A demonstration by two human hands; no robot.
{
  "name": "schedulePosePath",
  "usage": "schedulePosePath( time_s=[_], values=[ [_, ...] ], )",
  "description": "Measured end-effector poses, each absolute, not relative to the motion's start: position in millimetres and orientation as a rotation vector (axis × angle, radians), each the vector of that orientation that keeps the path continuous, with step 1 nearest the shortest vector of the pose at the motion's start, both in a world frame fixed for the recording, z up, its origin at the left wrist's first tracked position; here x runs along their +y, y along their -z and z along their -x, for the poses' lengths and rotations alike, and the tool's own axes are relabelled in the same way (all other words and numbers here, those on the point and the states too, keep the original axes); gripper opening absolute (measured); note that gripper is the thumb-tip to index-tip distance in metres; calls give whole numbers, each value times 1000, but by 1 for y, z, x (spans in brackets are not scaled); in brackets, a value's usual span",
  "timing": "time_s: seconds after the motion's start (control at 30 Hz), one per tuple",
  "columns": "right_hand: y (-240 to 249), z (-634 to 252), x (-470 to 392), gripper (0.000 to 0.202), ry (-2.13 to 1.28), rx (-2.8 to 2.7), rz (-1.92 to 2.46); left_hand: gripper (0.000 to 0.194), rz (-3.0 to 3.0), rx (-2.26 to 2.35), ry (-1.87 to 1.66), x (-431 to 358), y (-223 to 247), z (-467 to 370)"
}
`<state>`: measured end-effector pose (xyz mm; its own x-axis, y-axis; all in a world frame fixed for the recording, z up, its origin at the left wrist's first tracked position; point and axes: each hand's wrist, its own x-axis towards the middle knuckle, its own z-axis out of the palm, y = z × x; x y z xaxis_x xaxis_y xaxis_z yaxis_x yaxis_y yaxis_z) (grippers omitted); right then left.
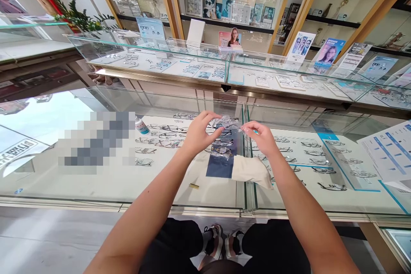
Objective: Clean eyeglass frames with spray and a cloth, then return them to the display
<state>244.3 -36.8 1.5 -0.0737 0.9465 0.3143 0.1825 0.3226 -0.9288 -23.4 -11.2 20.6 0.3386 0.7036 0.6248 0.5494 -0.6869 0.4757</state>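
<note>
Above the glass counter, a pair of eyeglasses (231,124) with clear, shiny lenses is between my hands. My left hand (201,132) is curved around its left side, thumb below and fingers above. My right hand (260,138) pinches its right end, near a thin side arm. Glare and the frames behind blur the outline of the glasses. Just below my hands, a cream cloth (252,171) lies crumpled on the counter, beside a dark blue panel (218,167). A small gold-coloured piece (194,186) lies nearer to me.
Under the glass counter top (180,199), several rows of eyeglasses are laid out. A small white and blue bottle (141,126) stands to the left. At right is a printed sheet (390,150). Another glass display case (192,58) and shelves (231,21) stand beyond.
</note>
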Motion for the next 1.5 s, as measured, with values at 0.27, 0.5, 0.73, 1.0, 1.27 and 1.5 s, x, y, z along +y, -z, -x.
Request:
schedulePosePath(
  time_s=[0.27, 0.5, 0.73, 1.0, 1.27, 1.5],
  values=[
    [-1, -241, -40, 29, -879, -1557, 1055, 23, -2255, 1252, -1279, -8, -10, 18],
    [-5, -235, -44, 25, -802, -1568, 1068, 18, -2169, 1396, -1371, -8, -6, 19],
    [-7, -233, -46, 24, -781, -1546, 1050, 10, -2186, 1397, -1403, -12, -4, 14],
    [-11, -227, -51, 28, -815, -1604, 1018, 12, -2174, 1210, -1399, -15, -3, 6],
    [-11, -222, -51, 31, -798, -1650, 995, 26, -2003, 1201, -1318, -21, -5, -4],
    [-15, -222, -53, 31, -779, -1628, 1002, 40, -1872, 1250, -1423, -21, -7, -2]
  ],
)
